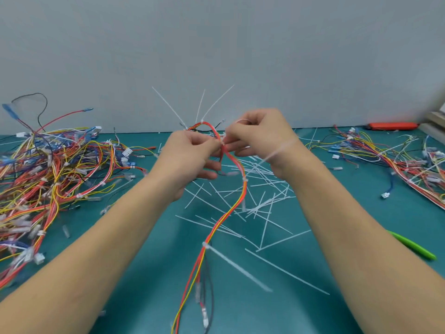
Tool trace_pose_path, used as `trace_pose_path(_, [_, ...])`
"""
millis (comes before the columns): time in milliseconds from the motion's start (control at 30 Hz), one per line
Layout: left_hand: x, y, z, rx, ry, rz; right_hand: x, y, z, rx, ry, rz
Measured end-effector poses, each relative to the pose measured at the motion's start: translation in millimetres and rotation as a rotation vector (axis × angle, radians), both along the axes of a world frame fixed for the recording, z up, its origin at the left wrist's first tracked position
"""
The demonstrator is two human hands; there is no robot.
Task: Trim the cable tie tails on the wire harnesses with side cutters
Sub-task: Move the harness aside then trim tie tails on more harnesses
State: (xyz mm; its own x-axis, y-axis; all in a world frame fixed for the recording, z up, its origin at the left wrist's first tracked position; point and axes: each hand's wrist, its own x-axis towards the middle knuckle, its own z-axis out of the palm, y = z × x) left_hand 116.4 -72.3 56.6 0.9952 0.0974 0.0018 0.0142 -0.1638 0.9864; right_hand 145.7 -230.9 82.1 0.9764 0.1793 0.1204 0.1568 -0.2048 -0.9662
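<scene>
Grey wall [216, 44] fills the upper half of the view. Below it, a desk [144, 297] with a teal mat.

Large heap of wire harnesses [48, 169] on the left side of the desk: red, yellow, blue, white and black leads tangled, small white ties and connectors throughout. A second, flatter heap [395, 160] lies on the right side, running toward the right edge.

Centre of the desk: loose scatter of cut white tie tails [260, 203], criss-crossed, lying flat beneath and just in front of the hands.

One harness [237, 201] is held up above that scatter. Red, orange and yellow leads loop over between the hands, then hang down toward the bottom edge. A white cable tie [206, 245] sits low on it with its long tail sticking out to the right, blurred. Three untrimmed tails [199, 104] fan upward from the loop's top.

Left hand [190, 162]: fingers curled, thumb and fingertips pinching the harness at the crossing of the loop. Right hand [262, 138]: fingers curled, pinching the same spot from the other side; fingertips of the two hands nearly meet. A thin white tail arcs over its knuckles.

Green handles of the side cutters [414, 247] lie on the desk at right, partly hidden by the right forearm, well apart from both hands.

Orange tool [392, 126] at the far right against the wall; kind cannot be told.
</scene>
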Motion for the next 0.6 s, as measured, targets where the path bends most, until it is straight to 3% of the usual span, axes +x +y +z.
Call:
trace_pose_path(100, [-7.0, -6.0, 2.3, 0.067, 0.005, -0.029, 4.2, -6.0, -2.1, 0.278, 0.216, -0.047])
trace_pose_path(200, [-14.7, -10.3, -0.2, 0.208, 0.113, -0.327, 5.5, -6.3, -4.5, 0.457, 0.326, -0.030])
trace_pose_path(333, [-17.8, -15.6, -6.0, 0.046, 0.178, -0.436, 6.2, 2.2, -7.4, 0.647, 0.457, -0.025])
trace_pose_path(400, [-17.1, -16.4, -6.6, -0.088, 0.223, -0.460, 7.8, 0.9, -9.5, 0.607, 0.463, -0.039])
trace_pose_path(600, [-12.6, -13.6, -6.5, -0.395, 0.308, -0.435, 7.0, -14.6, -7.7, 0.172, 0.321, 0.019])
